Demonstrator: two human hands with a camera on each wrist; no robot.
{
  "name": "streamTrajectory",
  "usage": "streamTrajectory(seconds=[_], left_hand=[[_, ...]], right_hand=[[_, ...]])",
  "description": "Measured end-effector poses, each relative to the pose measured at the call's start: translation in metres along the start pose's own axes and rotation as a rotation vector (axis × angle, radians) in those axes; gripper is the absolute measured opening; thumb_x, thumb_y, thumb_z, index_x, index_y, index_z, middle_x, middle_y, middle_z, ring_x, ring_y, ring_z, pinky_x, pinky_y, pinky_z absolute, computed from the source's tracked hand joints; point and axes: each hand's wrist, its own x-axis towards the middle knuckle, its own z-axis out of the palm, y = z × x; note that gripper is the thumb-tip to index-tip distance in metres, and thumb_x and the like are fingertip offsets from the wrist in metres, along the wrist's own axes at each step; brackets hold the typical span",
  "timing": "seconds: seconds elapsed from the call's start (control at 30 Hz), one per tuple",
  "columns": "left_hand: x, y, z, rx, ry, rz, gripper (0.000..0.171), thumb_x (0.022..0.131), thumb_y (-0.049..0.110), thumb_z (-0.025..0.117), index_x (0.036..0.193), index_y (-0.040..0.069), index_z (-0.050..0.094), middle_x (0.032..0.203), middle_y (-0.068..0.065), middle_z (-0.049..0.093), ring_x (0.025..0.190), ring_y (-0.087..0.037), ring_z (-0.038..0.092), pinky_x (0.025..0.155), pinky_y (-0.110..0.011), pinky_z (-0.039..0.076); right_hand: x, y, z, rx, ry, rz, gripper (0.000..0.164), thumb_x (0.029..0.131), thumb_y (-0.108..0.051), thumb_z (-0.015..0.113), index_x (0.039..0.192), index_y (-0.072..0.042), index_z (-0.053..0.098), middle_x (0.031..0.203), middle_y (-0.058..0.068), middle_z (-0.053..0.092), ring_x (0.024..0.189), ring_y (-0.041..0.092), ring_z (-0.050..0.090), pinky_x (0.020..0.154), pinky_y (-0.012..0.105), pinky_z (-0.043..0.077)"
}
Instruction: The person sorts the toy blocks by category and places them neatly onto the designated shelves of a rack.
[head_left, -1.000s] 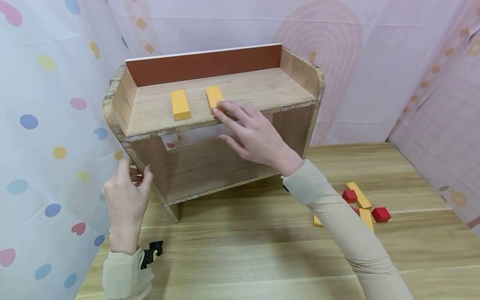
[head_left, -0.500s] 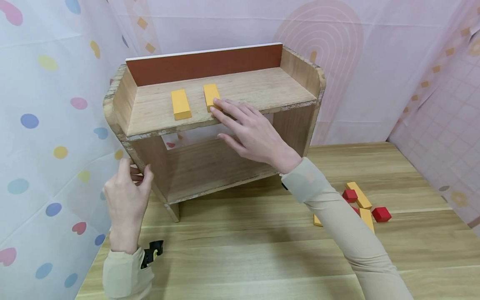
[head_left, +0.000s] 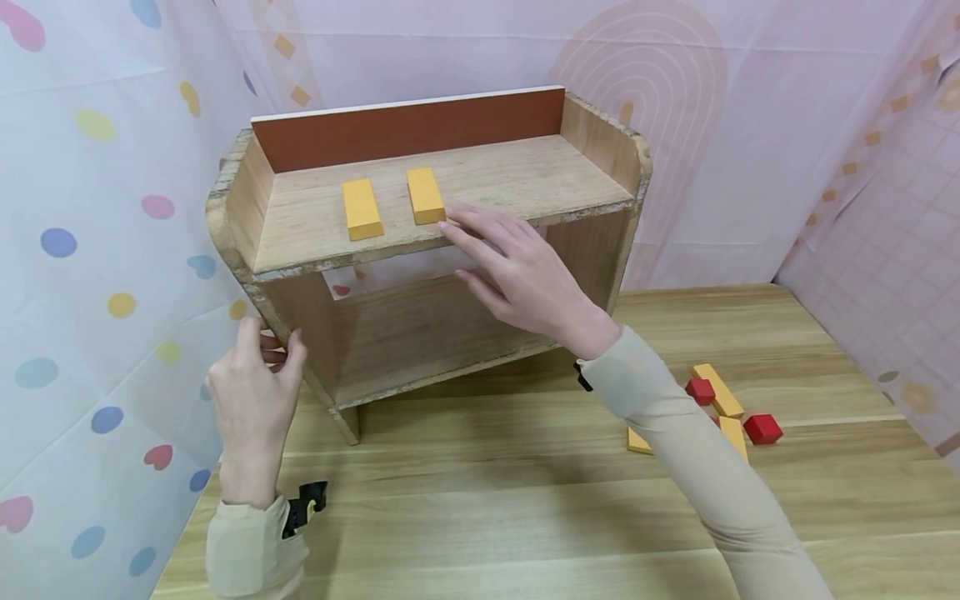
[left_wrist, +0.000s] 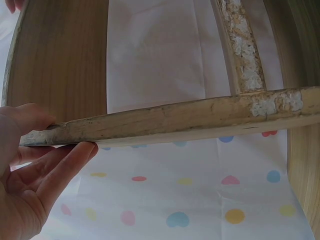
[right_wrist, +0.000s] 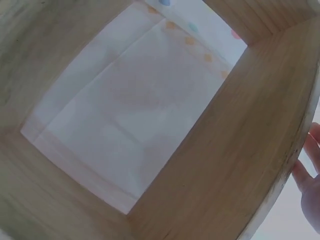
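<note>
A small two-tier wooden shelf stands on the table. My left hand pinches the front edge of its left side panel; in the left wrist view the thumb lies on one face and the fingers on the other. On the top board lie two yellow rectangular blocks, a left block and a right block, apart and roughly parallel. My right hand is at the board's front edge, fingers extended, fingertips beside the right block's near right corner. Whether they touch it, I cannot tell. That hand holds nothing.
Right of the shelf, several loose blocks lie on the wooden table, among them a yellow block and a red cube; my right forearm partly covers this group. Patterned cloth hangs close on the left and behind.
The right hand first nudged the right yellow block slightly back and left, then drew off it to the right, baring its front end. My left hand and the shelf stayed put.
</note>
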Motion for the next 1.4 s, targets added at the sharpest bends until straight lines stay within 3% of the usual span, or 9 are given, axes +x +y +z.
streamTrajectory(seconds=[0.3,0.4,0.7,0.8,0.9,1.0,1.1,1.27,1.4], left_hand=[[0.000,0.000,0.000,0.004,0.001,-0.007,0.020,0.088,0.012,0.060,0.092,-0.006,0.055,0.073,-0.024,0.069,0.061,-0.037,0.068,0.061,-0.047,0.046],[0.000,0.000,0.000,0.003,0.003,-0.009,0.019,0.088,0.012,0.060,0.092,-0.006,0.055,0.073,-0.024,0.069,0.061,-0.037,0.068,0.057,-0.029,0.045],[0.001,0.000,0.000,0.001,0.010,-0.008,0.019,0.087,0.012,0.060,0.091,-0.006,0.055,0.073,-0.024,0.069,0.061,-0.036,0.068,0.058,-0.016,0.036],[0.001,0.000,0.000,-0.001,0.013,-0.004,0.019,0.087,0.012,0.060,0.091,-0.006,0.055,0.072,-0.024,0.069,0.060,-0.037,0.068,0.057,-0.026,0.043],[0.001,0.000,0.000,-0.002,0.012,-0.002,0.019,0.087,0.011,0.060,0.091,-0.006,0.054,0.072,-0.024,0.069,0.060,-0.037,0.068,0.057,-0.029,0.043],[0.000,-0.001,0.000,-0.006,0.010,-0.006,0.019,0.087,0.011,0.060,0.091,-0.006,0.055,0.072,-0.024,0.069,0.060,-0.037,0.068,0.059,-0.012,0.035],[0.000,-0.001,0.000,-0.006,0.011,-0.007,0.019,0.087,0.011,0.061,0.090,-0.006,0.055,0.072,-0.024,0.069,0.060,-0.037,0.068,0.060,-0.008,0.030],[0.000,-0.001,0.000,-0.001,0.016,-0.004,0.019,0.087,0.011,0.060,0.089,-0.006,0.054,0.072,-0.024,0.069,0.060,-0.037,0.068,0.056,-0.026,0.043],[0.001,-0.001,0.000,-0.003,0.011,-0.008,0.019,0.087,0.012,0.060,0.090,-0.006,0.055,0.072,-0.024,0.069,0.060,-0.037,0.068,0.058,-0.012,0.035]], right_hand=[[-0.032,0.011,-0.012,0.031,0.088,0.021,0.040,0.090,-0.011,0.061,0.128,-0.003,0.057,0.132,0.015,0.057,0.123,0.028,0.054,0.104,0.036,0.042],[-0.048,0.017,-0.014,0.046,0.079,0.061,0.040,0.089,-0.009,0.062,0.128,-0.002,0.057,0.130,0.016,0.058,0.120,0.028,0.055,0.103,0.036,0.043],[-0.098,0.032,-0.016,0.104,0.012,0.198,0.042,0.084,-0.004,0.068,0.125,0.000,0.059,0.121,0.017,0.062,0.110,0.029,0.059,0.092,0.038,0.049],[-0.114,0.037,-0.017,0.123,-0.010,0.234,0.041,0.083,-0.003,0.069,0.123,-0.001,0.060,0.118,0.017,0.063,0.097,0.026,0.062,0.086,0.039,0.051],[-0.132,0.041,-0.017,0.179,-0.042,0.277,0.040,0.081,0.000,0.068,0.121,0.001,0.061,0.115,0.017,0.065,0.090,0.026,0.064,0.080,0.039,0.052],[-0.150,0.044,-0.018,0.239,-0.093,0.358,0.039,0.081,0.001,0.068,0.120,0.001,0.062,0.116,0.017,0.066,0.095,0.027,0.066,0.087,0.043,0.051],[-0.169,0.046,-0.022,0.280,-0.167,0.463,0.036,0.084,-0.002,0.067,0.120,-0.001,0.062,0.118,0.015,0.067,0.106,0.029,0.065,0.090,0.044,0.050],[-0.200,0.050,-0.027,0.352,-0.282,0.567,0.033,0.088,-0.006,0.064,0.121,-0.002,0.062,0.119,0.013,0.066,0.105,0.026,0.064,0.087,0.045,0.051],[-0.224,0.052,-0.033,0.405,-0.355,0.613,0.032,0.089,-0.009,0.063,0.121,-0.006,0.062,0.117,0.010,0.067,0.104,0.022,0.064,0.086,0.042,0.053]])
